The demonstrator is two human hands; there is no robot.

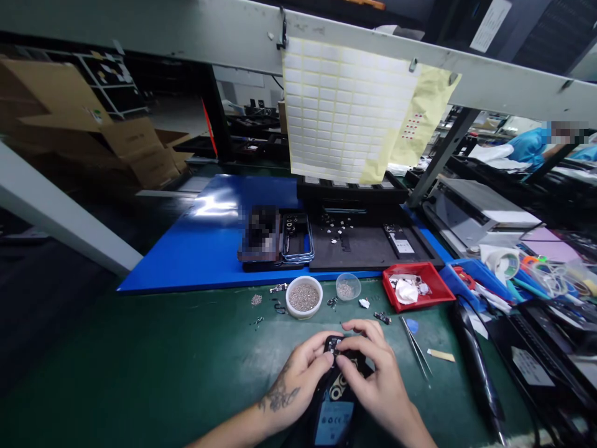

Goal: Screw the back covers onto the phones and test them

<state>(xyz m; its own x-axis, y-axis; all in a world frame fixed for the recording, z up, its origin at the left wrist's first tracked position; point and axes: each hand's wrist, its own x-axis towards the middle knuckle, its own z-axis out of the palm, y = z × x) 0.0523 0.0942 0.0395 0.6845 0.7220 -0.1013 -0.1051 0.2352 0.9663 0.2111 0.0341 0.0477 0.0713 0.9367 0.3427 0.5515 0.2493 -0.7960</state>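
An opened phone (334,418) with its battery label and inner parts showing lies at the front edge of the green bench. My left hand (298,379) is wrapped round its upper left side, the thumb pressing near the top corner. The fingertips of my right hand (377,367) meet at the top part of the phone, close to my left thumb; whether a small part sits between them is too small to tell. Beyond my hands stand a white bowl of tiny screws (304,297) and a clear cup (347,287) with more screws.
Tweezers (416,348) and a black electric screwdriver (478,367) lie at the right. A red tray (420,286) holds white scraps. Behind are a blue mat (186,249), a black tray (354,249) and a hanging label sheet (345,112). A person in blue (529,148) is far right.
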